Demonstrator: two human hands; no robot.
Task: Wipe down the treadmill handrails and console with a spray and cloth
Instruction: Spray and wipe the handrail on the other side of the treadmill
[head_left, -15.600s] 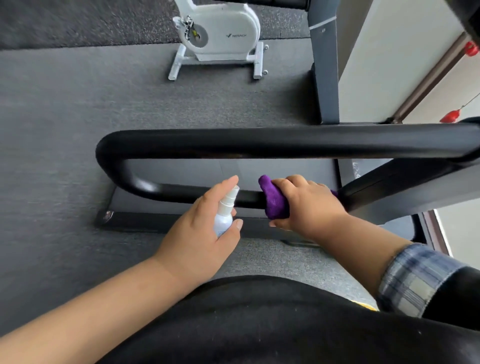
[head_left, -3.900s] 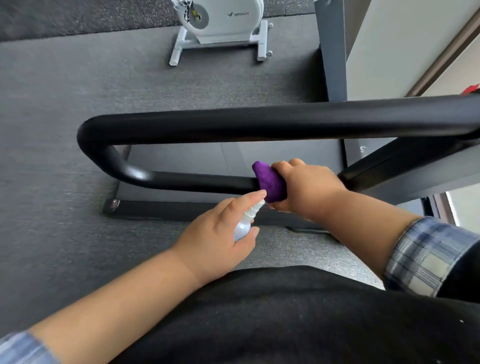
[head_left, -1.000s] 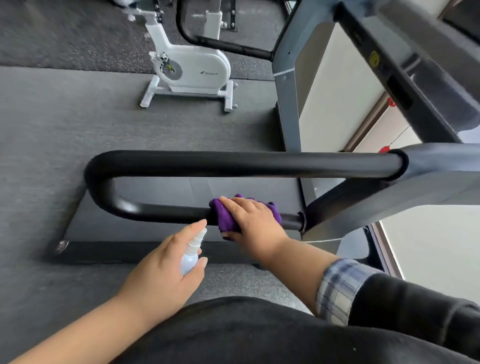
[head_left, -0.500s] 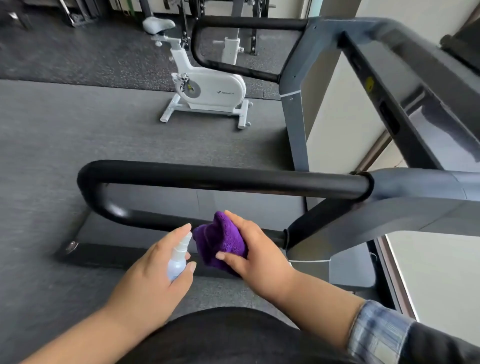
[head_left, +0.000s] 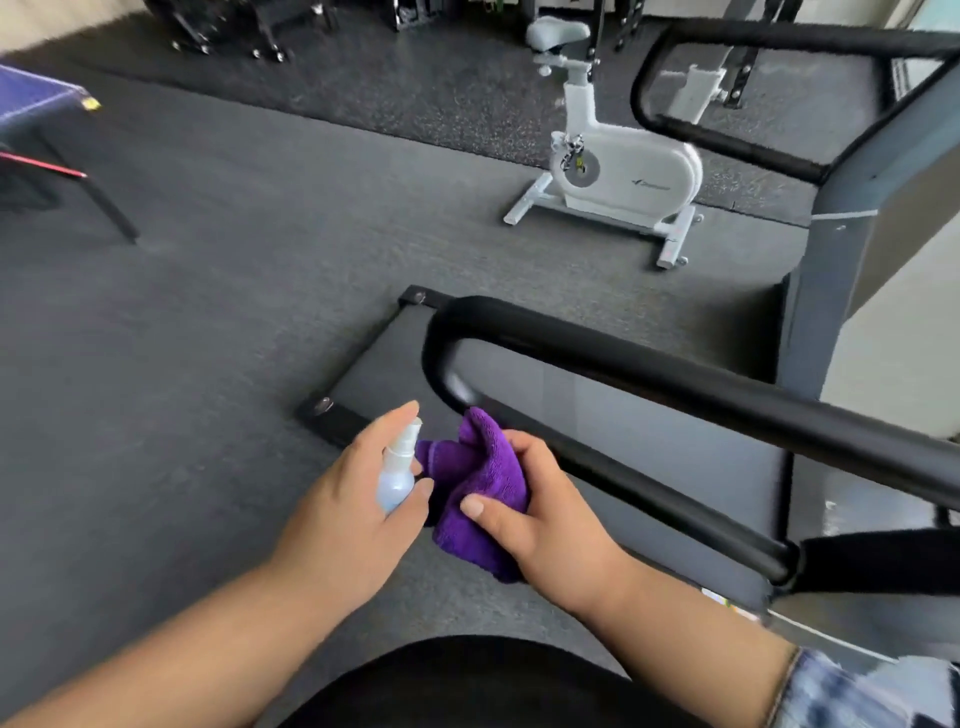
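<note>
Lighting: soft, even daylight from the right; faint shadows on the floor (head_left: 208, 322). Glare: pale sheen along the black handrail (head_left: 675, 387). Blur: far left corner smeared. Distortion: wide-angle bending at edges.

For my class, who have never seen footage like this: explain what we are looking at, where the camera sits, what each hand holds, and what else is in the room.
The camera is worn on a person's head and looks down at their own arms. The left hand grips a small spray bottle, forefinger on the nozzle, which is aimed at a purple cloth bunched in the right hand. Just past the hands runs the treadmill's black handrail, a looped bar; the cloth is off it at this moment. Further off on the grey floor stands a white exercise bike.
</note>
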